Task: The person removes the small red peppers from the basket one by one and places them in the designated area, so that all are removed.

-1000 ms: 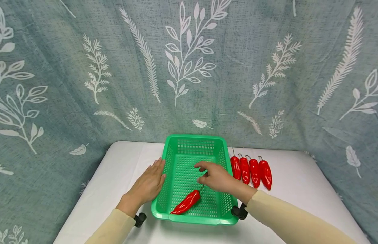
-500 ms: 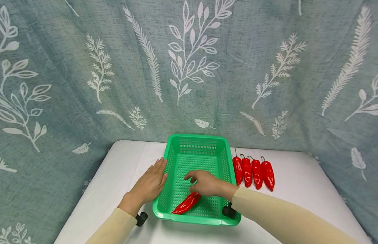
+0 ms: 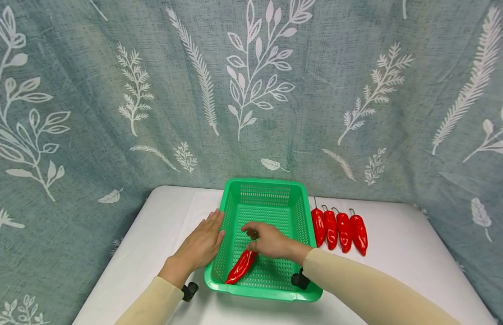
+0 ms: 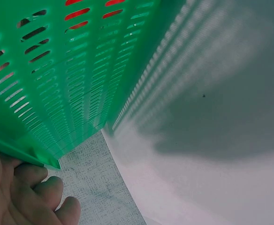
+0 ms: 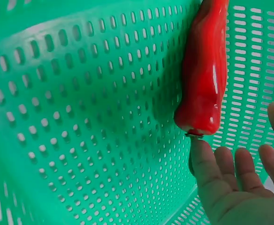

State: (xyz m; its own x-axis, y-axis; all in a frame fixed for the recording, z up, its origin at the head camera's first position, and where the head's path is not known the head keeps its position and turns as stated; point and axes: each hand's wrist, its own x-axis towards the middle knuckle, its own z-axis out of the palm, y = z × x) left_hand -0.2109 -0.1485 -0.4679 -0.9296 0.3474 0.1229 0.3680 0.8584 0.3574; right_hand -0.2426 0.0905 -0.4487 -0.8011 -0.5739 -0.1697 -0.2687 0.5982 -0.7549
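Observation:
A green perforated plastic basket (image 3: 271,211) stands on the white table, a red pepper (image 3: 241,267) lying slantwise in its near left part. Inside the basket my right hand (image 3: 269,239) is at the pepper's stem end, fingers loosely bent. In the right wrist view one digit (image 5: 203,157) touches the red pepper (image 5: 205,79) beside its stem, while the other fingers stand apart from it. My left hand (image 3: 200,241) lies with extended fingers along the basket's left rim. In the left wrist view its fingertips (image 4: 48,190) show just by the rim.
Several more red peppers (image 3: 343,231) lie side by side on the table, right of the basket. Behind the white table (image 3: 401,253) hangs a grey-green leaf-patterned cloth (image 3: 251,149).
My right hand has moved left to the stem end of the pepper in the basket. That pepper has shifted slightly left and turned steeper. My left hand stays at the rim.

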